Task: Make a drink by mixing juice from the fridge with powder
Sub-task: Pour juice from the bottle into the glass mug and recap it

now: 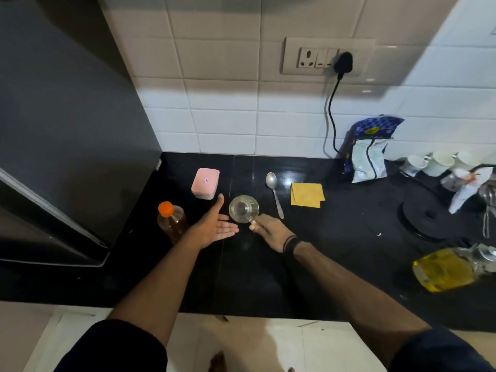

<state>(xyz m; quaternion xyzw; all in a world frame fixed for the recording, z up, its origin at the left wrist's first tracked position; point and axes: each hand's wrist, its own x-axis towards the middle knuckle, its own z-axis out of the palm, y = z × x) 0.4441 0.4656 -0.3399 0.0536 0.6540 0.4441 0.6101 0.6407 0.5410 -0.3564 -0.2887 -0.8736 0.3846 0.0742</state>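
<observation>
Head view, from big to small: fridge at the left, black worktop beside it. On the worktop stand the juice bottle with its orange cap on, the pink box — likely the powder — behind it, and the empty glass in the middle, a spoon just to its right. The right hand pinches the glass at its near edge; the left hand is released, palm up, beside the glass. Setup looks done — next, I judge, the bottle needs uncapping and pouring.
</observation>
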